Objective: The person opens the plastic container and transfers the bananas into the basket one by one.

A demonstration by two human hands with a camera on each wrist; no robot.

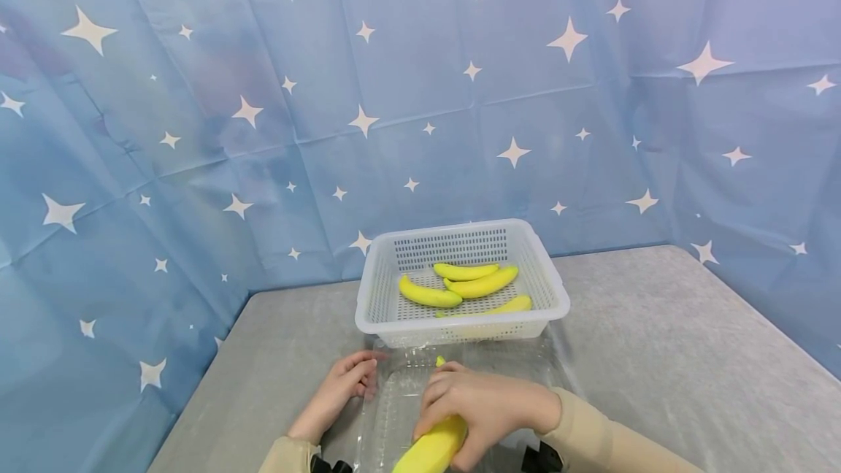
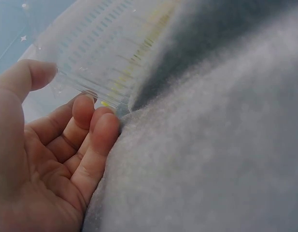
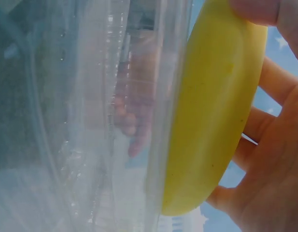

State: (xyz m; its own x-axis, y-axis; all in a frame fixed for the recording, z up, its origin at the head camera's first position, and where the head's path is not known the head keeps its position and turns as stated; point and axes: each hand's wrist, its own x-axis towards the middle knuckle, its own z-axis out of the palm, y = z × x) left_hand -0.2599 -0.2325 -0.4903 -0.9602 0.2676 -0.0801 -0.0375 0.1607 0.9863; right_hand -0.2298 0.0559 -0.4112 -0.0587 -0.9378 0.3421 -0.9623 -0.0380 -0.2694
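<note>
My right hand (image 1: 482,404) grips a yellow banana (image 1: 430,451) and holds it low over a clear plastic container (image 1: 404,393) on the grey table. In the right wrist view the banana (image 3: 216,106) lies against the container's clear wall (image 3: 91,121), with my fingers (image 3: 274,159) curled round it. My left hand (image 1: 342,385) rests at the container's left edge. In the left wrist view its relaxed fingers (image 2: 98,130) touch the container's ribbed edge (image 2: 100,53), and the thumb lies beside it.
A white perforated basket (image 1: 561,305) stands just behind the container and holds several yellow bananas (image 1: 479,283). The grey table cover (image 1: 657,341) stretches to the right and left. A blue star-printed cloth (image 1: 420,93) hangs behind and at both sides.
</note>
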